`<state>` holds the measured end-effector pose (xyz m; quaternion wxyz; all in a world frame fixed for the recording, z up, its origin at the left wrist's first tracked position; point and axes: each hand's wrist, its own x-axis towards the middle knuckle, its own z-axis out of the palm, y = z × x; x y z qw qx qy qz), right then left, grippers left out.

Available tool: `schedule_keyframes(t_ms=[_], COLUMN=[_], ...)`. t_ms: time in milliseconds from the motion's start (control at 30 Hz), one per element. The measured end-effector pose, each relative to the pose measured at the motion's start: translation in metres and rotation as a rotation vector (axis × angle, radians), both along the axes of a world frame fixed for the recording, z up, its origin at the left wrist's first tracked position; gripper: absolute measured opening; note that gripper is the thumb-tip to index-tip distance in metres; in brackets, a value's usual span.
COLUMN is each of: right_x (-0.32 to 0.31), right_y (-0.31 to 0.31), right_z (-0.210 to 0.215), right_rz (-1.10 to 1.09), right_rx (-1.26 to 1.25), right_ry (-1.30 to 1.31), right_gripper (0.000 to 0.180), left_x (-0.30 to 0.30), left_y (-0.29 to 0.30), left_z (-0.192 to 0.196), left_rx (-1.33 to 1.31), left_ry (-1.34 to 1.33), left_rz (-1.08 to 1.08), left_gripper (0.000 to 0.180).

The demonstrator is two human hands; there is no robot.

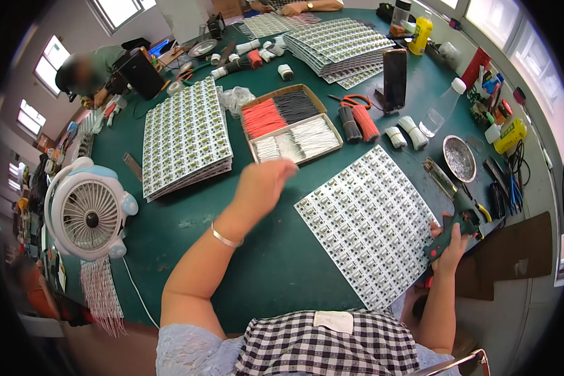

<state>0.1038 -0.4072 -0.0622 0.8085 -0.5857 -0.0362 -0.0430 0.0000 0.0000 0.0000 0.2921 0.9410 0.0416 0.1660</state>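
Note:
My left hand (264,186) is over the table at the near edge of a cardboard tray (327,155) of cut wires. Its fingers are curled and pressed together, with blurred tips; what they hold, if anything, is too small to see. Inside the tray lie red wires (267,118), black wires (296,106) and white wires (315,136). My right hand (452,254) is closed around a dark green pistol-shaped tool (443,241) with a red button. That tool lies at the right corner of a white panel of small circuit boards (370,229), set diagonally before me.
Stacked circuit panels stand left (188,135) and far back (335,47). A fan (91,216) is at the left edge. Rightward are wire bundles (365,122), red-handled scissors (352,100), a phone (394,81), a clear bottle (442,109) and a metal bowl (459,160). Other people work beyond.

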Motion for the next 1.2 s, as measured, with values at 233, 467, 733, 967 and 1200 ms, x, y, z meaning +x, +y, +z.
schedule_keyframes(t_ms=[233, 467, 733, 967, 1200], right_x=[-0.003, -0.062, -0.058, 0.004, -0.047], right_y=[0.020, 0.116, 0.105, -0.002, 0.028], right_z=[0.045, 0.092, 0.093, 0.180, 0.168], right_rz=[0.051, 0.518, 0.477, 0.005, 0.252], right_rx=[-0.190, -0.721, -0.891, -1.298, -0.664], right_ry=[-0.099, -0.452, -0.395, -0.867, 0.044], right_gripper=[0.032, 0.045, 0.049, 0.042, 0.068], left_x=[-0.053, -0.046, -0.060, -0.068, -0.042], left_y=[-0.082, -0.116, -0.093, -0.017, -0.021], left_z=[-0.016, 0.005, 0.000, -0.013, -0.023], left_rx=[-1.129, -1.051, -0.327, -0.070, 0.322], left_ry=[0.537, 0.713, 0.238, -0.015, -0.068], left_rz=[-0.198, -0.371, -0.368, -0.096, -0.063], left_gripper=[0.021, 0.018, 0.013, 0.020, 0.021])
